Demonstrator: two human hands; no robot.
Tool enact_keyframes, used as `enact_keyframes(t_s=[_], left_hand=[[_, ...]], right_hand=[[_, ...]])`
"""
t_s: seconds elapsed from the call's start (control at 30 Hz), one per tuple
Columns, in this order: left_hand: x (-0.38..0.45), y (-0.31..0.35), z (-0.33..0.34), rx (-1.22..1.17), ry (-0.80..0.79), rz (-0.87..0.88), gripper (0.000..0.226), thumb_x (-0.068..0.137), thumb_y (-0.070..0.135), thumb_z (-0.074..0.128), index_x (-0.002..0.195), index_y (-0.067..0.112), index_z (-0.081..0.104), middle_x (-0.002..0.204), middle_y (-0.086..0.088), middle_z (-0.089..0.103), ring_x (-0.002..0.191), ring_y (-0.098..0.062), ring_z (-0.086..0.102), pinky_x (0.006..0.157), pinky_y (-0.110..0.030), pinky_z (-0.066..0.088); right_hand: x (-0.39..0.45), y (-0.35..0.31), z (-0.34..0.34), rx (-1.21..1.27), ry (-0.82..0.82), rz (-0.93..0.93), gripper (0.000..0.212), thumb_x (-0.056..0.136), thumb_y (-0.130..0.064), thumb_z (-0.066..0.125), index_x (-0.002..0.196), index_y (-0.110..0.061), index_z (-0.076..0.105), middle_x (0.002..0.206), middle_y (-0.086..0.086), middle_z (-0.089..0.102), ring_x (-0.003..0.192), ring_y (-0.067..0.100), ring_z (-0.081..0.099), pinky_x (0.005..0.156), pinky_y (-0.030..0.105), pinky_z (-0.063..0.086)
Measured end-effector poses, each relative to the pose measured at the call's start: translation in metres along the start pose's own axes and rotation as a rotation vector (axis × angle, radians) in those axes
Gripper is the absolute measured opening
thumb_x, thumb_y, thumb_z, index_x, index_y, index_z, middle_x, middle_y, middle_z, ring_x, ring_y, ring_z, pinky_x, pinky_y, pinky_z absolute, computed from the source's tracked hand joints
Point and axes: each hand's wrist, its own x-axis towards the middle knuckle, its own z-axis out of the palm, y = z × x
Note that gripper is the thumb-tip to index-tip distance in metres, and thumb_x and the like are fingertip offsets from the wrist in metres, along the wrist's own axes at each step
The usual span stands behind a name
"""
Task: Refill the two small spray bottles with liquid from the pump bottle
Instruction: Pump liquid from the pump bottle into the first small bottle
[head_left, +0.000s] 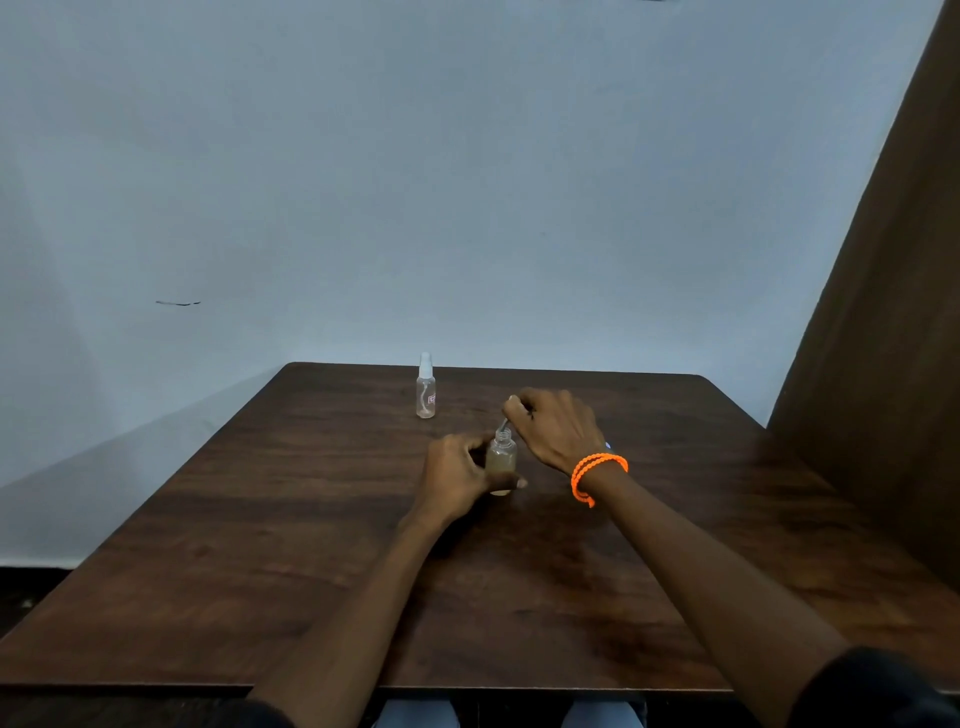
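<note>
A small clear bottle (501, 460) with pale brownish liquid stands on the wooden table (260, 545), its neck uncapped. My left hand (460, 475) grips its body from the left. Just above its mouth, my right hand (556, 428) pinches a cap whose thin dip tube (503, 423) points down into the neck; the cap itself is hidden in my fingers. A second small clear spray bottle (425, 387), capped and looking almost empty, stands upright farther back near the table's far edge. I cannot tell which bottle is the pump bottle.
A pale wall rises right behind the table's far edge. A brown curtain or panel (893, 338) hangs at the right. My right wrist wears an orange bracelet (597, 470). Bare wood lies on both sides of my forearms.
</note>
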Motion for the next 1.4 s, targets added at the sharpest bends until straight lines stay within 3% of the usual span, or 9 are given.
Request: enact_keyframes(t_s=[0.1, 0.23, 0.47, 0.6, 0.8, 0.97, 1.17, 1.3, 1.4], left_hand=[[-0.0001, 0.0005, 0.0002, 0.009, -0.005, 0.001, 0.054, 0.056, 0.035, 0.106, 0.103, 0.018, 0.085, 0.065, 0.021, 0.069, 0.061, 0.012, 0.062, 0.057, -0.008, 0.042], [0.0002, -0.0001, -0.0001, 0.012, -0.008, -0.004, 0.054, 0.056, 0.036, 0.105, 0.103, 0.018, 0.084, 0.068, 0.019, 0.071, 0.063, 0.012, 0.063, 0.058, -0.009, 0.043], [-0.0003, 0.0019, -0.0003, 0.02, -0.006, -0.004, 0.054, 0.056, 0.036, 0.105, 0.104, 0.02, 0.085, 0.073, 0.019, 0.074, 0.065, 0.012, 0.065, 0.058, -0.009, 0.044], [-0.0007, 0.0022, -0.0014, 0.02, -0.008, -0.007, 0.055, 0.057, 0.036, 0.105, 0.106, 0.02, 0.085, 0.075, 0.018, 0.076, 0.066, 0.011, 0.067, 0.059, -0.009, 0.045], [-0.0007, 0.0029, -0.0008, 0.012, -0.011, -0.007, 0.057, 0.057, 0.033, 0.106, 0.108, 0.02, 0.085, 0.071, 0.02, 0.073, 0.062, 0.013, 0.062, 0.058, -0.008, 0.042], [0.0002, -0.0002, -0.0008, 0.017, -0.024, -0.005, 0.061, 0.056, 0.038, 0.105, 0.111, 0.026, 0.084, 0.077, 0.014, 0.078, 0.065, 0.009, 0.066, 0.06, -0.014, 0.048], [0.0005, -0.0001, -0.0004, 0.018, -0.015, -0.017, 0.058, 0.056, 0.038, 0.106, 0.108, 0.022, 0.085, 0.076, 0.018, 0.076, 0.068, 0.011, 0.067, 0.06, -0.009, 0.044], [0.0006, -0.001, -0.0001, 0.014, -0.019, -0.018, 0.054, 0.056, 0.039, 0.105, 0.105, 0.028, 0.085, 0.074, 0.018, 0.077, 0.066, 0.008, 0.067, 0.06, -0.014, 0.048], [0.0007, -0.0021, 0.0005, 0.009, -0.021, -0.019, 0.054, 0.056, 0.038, 0.105, 0.104, 0.025, 0.085, 0.074, 0.016, 0.077, 0.065, 0.008, 0.067, 0.059, -0.013, 0.046]], right_hand=[[-0.0004, 0.001, -0.0008, 0.002, -0.003, 0.015, 0.043, 0.098, -0.048, 0.038, 0.082, -0.019, 0.065, 0.073, 0.005, 0.068, 0.077, 0.034, 0.063, 0.061, 0.034, 0.038], [-0.0016, 0.0019, 0.001, -0.078, -0.008, 0.014, 0.049, 0.098, -0.058, 0.036, 0.092, -0.022, 0.068, 0.086, 0.006, 0.072, 0.083, 0.033, 0.063, 0.065, 0.036, 0.041], [-0.0024, 0.0011, -0.0035, 0.004, -0.009, 0.03, 0.044, 0.095, -0.05, 0.037, 0.079, -0.021, 0.065, 0.072, 0.003, 0.069, 0.075, 0.031, 0.063, 0.065, 0.037, 0.05], [-0.003, 0.0036, -0.0009, -0.047, 0.009, 0.008, 0.052, 0.097, -0.059, 0.03, 0.092, -0.025, 0.069, 0.082, 0.003, 0.072, 0.08, 0.031, 0.064, 0.065, 0.036, 0.045], [-0.0019, 0.0012, -0.0021, 0.011, -0.012, 0.025, 0.042, 0.094, -0.052, 0.034, 0.076, -0.026, 0.061, 0.074, 0.002, 0.07, 0.079, 0.031, 0.065, 0.064, 0.036, 0.047], [-0.002, 0.0048, -0.0012, -0.063, 0.001, 0.007, 0.046, 0.101, -0.056, 0.035, 0.096, -0.024, 0.067, 0.087, 0.006, 0.073, 0.085, 0.033, 0.065, 0.066, 0.036, 0.042], [-0.0021, 0.0027, -0.0027, -0.002, 0.001, 0.024, 0.038, 0.099, -0.046, 0.039, 0.084, -0.022, 0.066, 0.078, 0.005, 0.07, 0.08, 0.034, 0.064, 0.062, 0.035, 0.039], [-0.0021, 0.0035, -0.0012, -0.042, -0.001, 0.024, 0.05, 0.097, -0.057, 0.031, 0.092, -0.023, 0.068, 0.083, 0.005, 0.072, 0.081, 0.033, 0.064, 0.064, 0.036, 0.04], [-0.0021, 0.0024, 0.0002, -0.01, -0.016, 0.022, 0.053, 0.094, -0.058, 0.029, 0.084, -0.022, 0.067, 0.074, 0.001, 0.068, 0.077, 0.032, 0.063, 0.061, 0.035, 0.039]])
